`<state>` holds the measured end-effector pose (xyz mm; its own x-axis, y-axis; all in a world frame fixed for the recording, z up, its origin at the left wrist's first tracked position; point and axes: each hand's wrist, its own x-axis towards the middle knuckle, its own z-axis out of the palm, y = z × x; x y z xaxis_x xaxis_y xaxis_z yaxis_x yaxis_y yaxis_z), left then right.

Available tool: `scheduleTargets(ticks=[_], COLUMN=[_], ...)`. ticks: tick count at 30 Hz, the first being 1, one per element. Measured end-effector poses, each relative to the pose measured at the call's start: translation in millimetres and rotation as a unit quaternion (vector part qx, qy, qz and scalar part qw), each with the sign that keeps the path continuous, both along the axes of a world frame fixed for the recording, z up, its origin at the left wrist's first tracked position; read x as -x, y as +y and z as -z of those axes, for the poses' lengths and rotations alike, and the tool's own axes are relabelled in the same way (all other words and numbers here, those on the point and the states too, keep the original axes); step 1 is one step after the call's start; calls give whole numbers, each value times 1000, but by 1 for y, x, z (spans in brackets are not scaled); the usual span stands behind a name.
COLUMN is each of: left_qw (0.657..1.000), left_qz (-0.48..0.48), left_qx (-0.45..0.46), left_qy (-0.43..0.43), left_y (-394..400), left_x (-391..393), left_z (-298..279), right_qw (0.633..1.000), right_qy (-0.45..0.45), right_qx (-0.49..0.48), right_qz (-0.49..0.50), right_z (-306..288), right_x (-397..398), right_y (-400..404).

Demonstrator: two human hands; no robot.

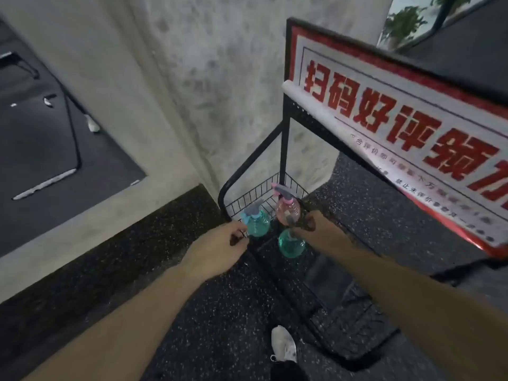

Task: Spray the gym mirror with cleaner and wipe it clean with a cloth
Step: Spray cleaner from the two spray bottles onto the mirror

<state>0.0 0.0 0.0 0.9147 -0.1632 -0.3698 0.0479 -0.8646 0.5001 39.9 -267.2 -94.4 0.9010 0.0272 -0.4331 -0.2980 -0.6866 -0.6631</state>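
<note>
Three spray bottles stand in a black wire basket [247, 196] at the foot of a rack. One is teal with a blue-grey trigger [257, 225], one is pink [287, 211], and a second teal bottle [292, 244] is nearest me. My right hand [312, 225] grips the head of that nearest teal bottle and hides its trigger. My left hand [224, 243] reaches to the basket's front left corner, its fingers curled at the rim beside the first teal bottle. No cloth is in view.
A large red-and-white sign [406, 127] leans over the rack on the right. A dark reflective panel [41, 138] is set in the concrete wall on the left. The floor is speckled black rubber [220, 312]. My white shoe [284, 343] is below.
</note>
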Motion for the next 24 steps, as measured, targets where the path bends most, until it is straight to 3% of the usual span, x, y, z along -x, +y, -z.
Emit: scheduleTargets(ticks=[8,15,20,24], left_qw=[997,996,996,994], left_qz=[-1,17,59,71], left_qx=[35,66,70,80], left_qy=[64,52,23,4], left_y=[-1,12,29,47], left_x=[-40,-47,-42,-33], left_z=[19,11,-17,-41], right_qw=[994,994,987,976], right_qy=[42,-36,-139,-185], right_qx=[98,102,41,-78], right_qz=[-38,24,67,90], right_z=[22,-2,-76,-137], right_x=[-28,-23,-15,-11], right_y=[28,26,49,87])
